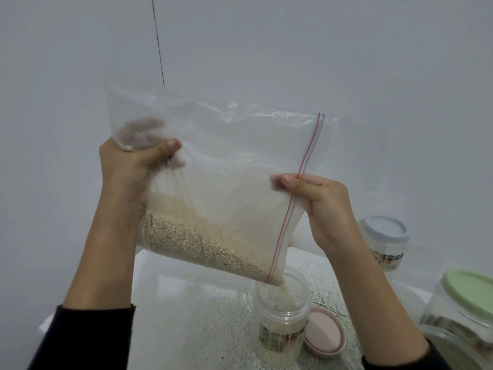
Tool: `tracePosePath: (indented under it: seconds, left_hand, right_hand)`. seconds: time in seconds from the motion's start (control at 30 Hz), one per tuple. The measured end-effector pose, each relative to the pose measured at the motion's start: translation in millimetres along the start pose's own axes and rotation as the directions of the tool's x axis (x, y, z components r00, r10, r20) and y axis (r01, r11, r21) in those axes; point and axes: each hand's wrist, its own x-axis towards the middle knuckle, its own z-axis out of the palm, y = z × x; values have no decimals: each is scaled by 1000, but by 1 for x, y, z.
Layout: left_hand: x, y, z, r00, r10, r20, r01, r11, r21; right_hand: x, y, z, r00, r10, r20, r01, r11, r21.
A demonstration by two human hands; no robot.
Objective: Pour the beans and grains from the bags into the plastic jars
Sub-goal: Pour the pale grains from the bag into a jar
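A clear zip bag (pixel 226 169) with a red and blue seal strip is held tilted in the air, pale grains (pixel 192 244) heaped in its lower part. My left hand (pixel 128 172) grips the bag's bunched bottom corner, raised at the left. My right hand (pixel 322 209) pinches the bag at its seal strip. The bag's lower mouth corner hangs over an open clear plastic jar (pixel 282 313), and grains fall into it. The jar stands on the speckled white table (pixel 200 316).
A pink lid (pixel 324 333) lies beside the open jar. A jar with a blue-grey lid (pixel 384 244) stands at the back right. A green-lidded jar (pixel 464 305) and another clear container (pixel 458 351) sit at the right edge. A white wall is close behind.
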Motion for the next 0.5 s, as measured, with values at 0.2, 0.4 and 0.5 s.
tracePosePath:
  seconds: [0.2,0.4,0.5]
  left_hand:
    - [0,0,2,1000,-2,8,2,1000,-5]
    - [0,-1,4,1000,-14,8,14,1000,-21]
    - [0,-2,5,1000,-24,-1,24,999,-29]
  right_hand:
    - [1,-2,-1,1000,-5,-7,5,1000,2]
    - [2,-3,-3,1000,7,-18,-7,1000,10]
    - [2,-1,-3,1000,9,-29,-9,1000,15]
